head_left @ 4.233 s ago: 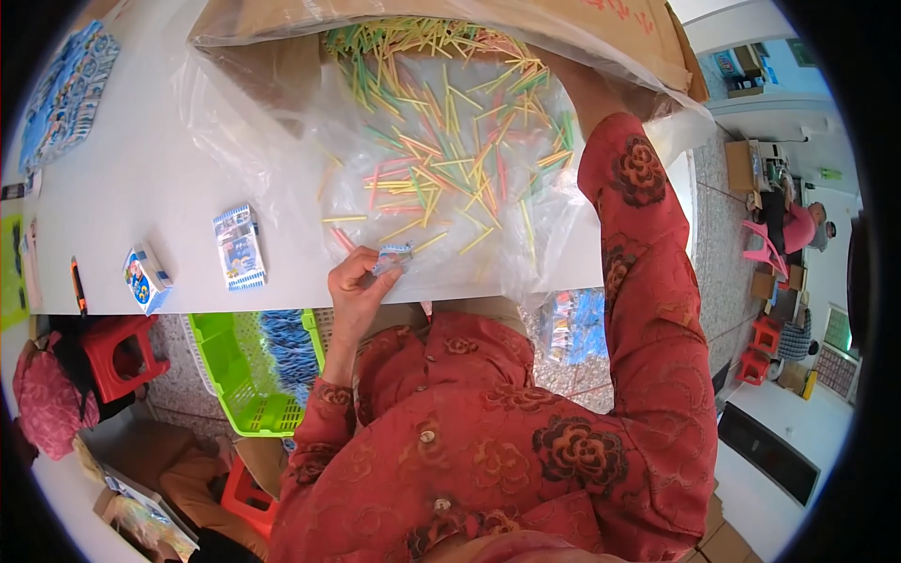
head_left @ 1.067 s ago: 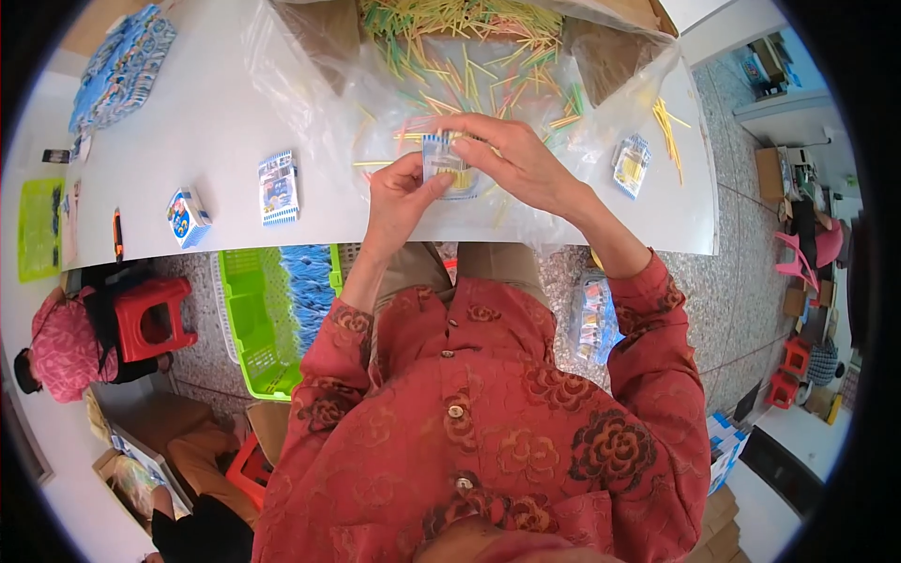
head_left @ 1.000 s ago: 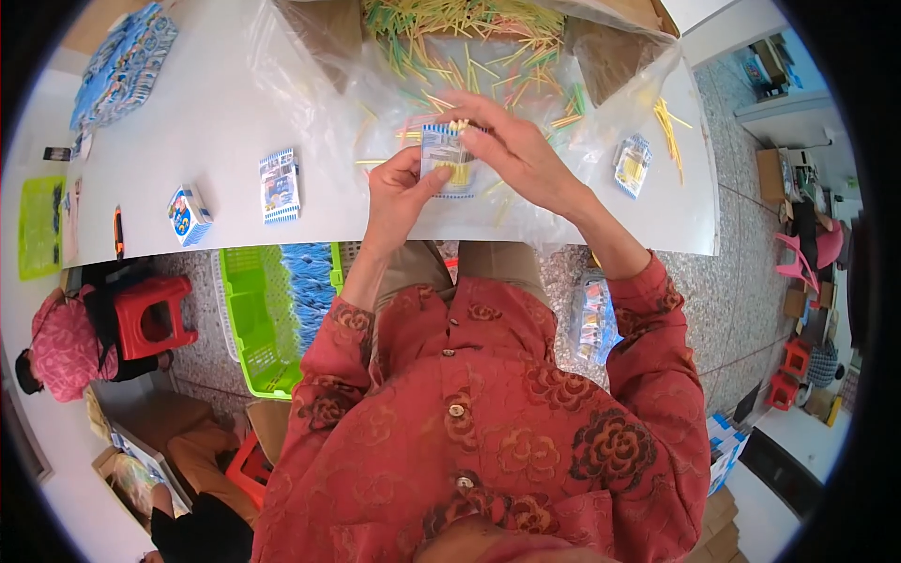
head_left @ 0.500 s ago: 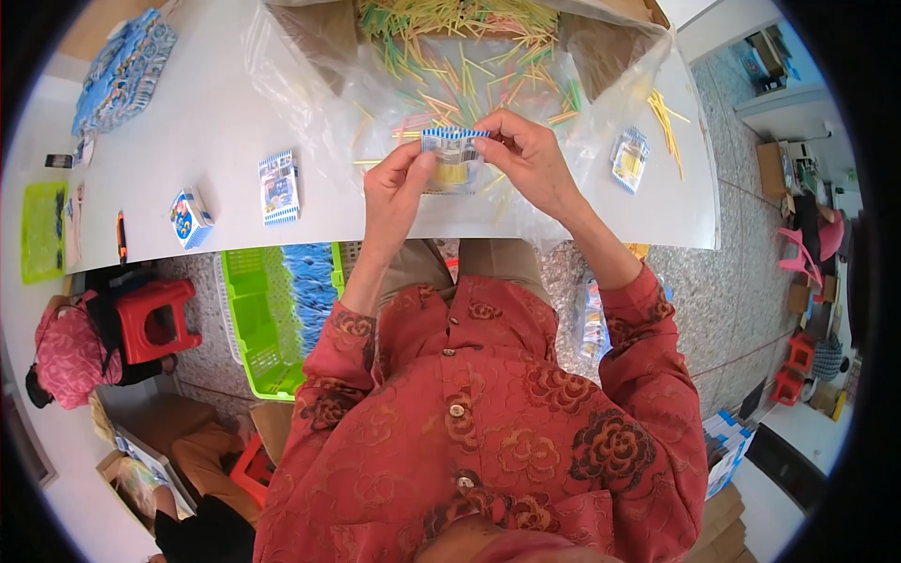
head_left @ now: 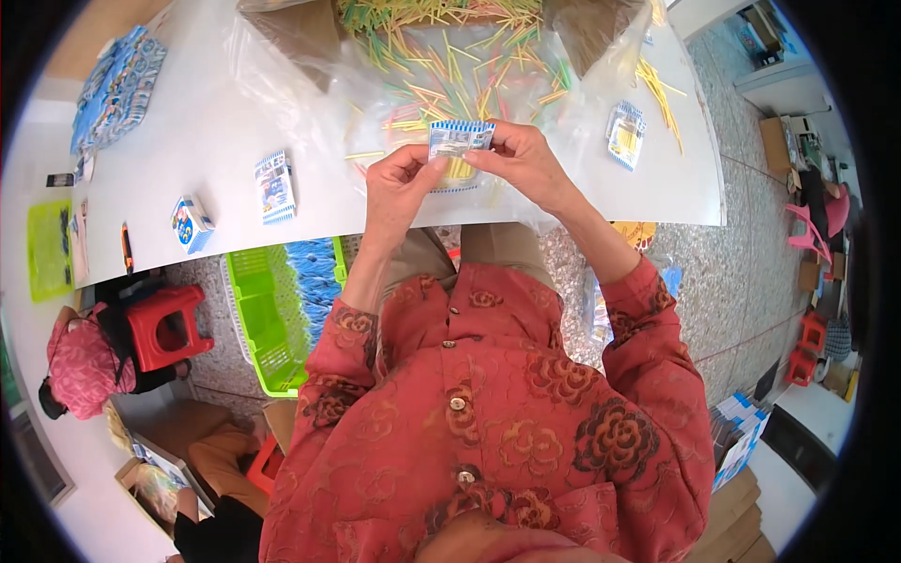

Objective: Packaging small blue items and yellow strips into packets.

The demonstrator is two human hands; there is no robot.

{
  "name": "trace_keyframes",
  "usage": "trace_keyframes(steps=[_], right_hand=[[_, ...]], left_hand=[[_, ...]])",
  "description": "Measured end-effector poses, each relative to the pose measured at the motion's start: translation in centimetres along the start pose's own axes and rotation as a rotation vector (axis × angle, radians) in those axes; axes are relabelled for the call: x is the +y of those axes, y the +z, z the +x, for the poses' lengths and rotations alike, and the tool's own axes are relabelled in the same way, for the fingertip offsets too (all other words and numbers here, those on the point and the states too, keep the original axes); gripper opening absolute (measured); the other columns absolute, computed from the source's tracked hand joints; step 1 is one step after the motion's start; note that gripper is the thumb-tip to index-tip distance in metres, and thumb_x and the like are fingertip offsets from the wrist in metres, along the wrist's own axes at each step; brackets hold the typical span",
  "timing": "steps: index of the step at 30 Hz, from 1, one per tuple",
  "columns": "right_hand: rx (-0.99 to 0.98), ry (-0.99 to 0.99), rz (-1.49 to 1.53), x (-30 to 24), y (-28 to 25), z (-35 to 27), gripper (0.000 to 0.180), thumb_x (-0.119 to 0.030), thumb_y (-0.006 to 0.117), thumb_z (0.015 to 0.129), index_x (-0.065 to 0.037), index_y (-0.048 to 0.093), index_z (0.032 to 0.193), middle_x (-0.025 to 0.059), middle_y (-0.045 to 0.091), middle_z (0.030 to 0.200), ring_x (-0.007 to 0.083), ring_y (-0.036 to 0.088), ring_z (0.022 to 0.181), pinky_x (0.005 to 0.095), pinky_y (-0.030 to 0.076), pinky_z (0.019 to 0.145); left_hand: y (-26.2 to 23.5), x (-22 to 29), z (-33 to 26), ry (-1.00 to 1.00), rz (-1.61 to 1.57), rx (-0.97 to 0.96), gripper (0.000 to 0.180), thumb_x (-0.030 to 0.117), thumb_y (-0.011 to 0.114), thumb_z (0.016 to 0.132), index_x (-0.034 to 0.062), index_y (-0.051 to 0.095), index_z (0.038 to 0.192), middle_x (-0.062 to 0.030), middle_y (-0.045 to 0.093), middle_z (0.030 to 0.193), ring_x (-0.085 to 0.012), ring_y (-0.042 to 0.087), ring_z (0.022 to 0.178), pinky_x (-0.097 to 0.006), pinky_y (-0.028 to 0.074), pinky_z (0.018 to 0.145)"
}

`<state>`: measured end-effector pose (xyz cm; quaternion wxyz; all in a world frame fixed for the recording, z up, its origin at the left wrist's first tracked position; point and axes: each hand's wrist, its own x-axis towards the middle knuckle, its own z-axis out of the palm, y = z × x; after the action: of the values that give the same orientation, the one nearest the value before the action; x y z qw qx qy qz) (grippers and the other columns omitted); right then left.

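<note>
hands (head_left: pixel 460 174) pinch small packet (head_left: pixel 460 139) between them, above table (head_left: pixel 188 141)

a small packing workshop: a long white table (head_left: pixel 188 159) carries a heap of coloured sticks (head_left: pixel 450 47) on clear plastic sheeting, with filled printed packets (head_left: pixel 275 186) left of the heap. below the table sit a green crate (head_left: pixel 272 310), red stools (head_left: pixel 164 324) and cartons on a speckled floor.

White table (head_left: pixel 188 113), speckled floor (head_left: pixel 751 281), red stool (head_left: pixel 164 324), green basket (head_left: pixel 267 314).
</note>
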<state>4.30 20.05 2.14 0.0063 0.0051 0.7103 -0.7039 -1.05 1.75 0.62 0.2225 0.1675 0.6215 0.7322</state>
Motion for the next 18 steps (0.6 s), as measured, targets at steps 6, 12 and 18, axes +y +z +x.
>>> trace_keyframes(steps=[6,12,18], right_hand=[[0.16,-0.037,-0.265,-2.2,-1.6,-4.0,0.02,-0.008,0.062,0.082,0.0,0.062,0.1,-0.001,0.062,0.087,0.0042,0.053,0.075,0.0203,0.043,0.067],[0.471,-0.11,-0.357,-2.1,-6.3,-9.4,0.019,-0.007,0.063,0.08,0.001,0.061,0.098,0.0022,0.064,0.085,0.0063,0.056,0.081,0.0213,0.044,0.071],[0.536,0.093,-0.529,5.8,-9.7,-12.0,0.018,-0.007,0.061,0.082,0.002,0.061,0.097,0.0025,0.064,0.088,0.0051,0.056,0.079,0.022,0.045,0.07]], left_hand=[[1.2,-0.4,-0.2,0.056,0.115,-0.083,0.015,0.004,0.061,0.082,-0.0013,0.063,0.096,-0.0031,0.064,0.088,-0.0079,0.057,0.078,-0.021,0.045,0.072],[0.8,-1.2,-0.6,0.069,0.119,-0.142,0.015,0.003,0.06,0.082,-0.0012,0.063,0.096,-0.0063,0.064,0.093,-0.0113,0.059,0.086,-0.024,0.046,0.079],[1.3,-1.0,-0.9,-0.012,0.212,-0.19,0.015,0.003,0.057,0.084,-0.0023,0.062,0.098,-0.0065,0.064,0.089,-0.0129,0.06,0.084,-0.025,0.046,0.078]])
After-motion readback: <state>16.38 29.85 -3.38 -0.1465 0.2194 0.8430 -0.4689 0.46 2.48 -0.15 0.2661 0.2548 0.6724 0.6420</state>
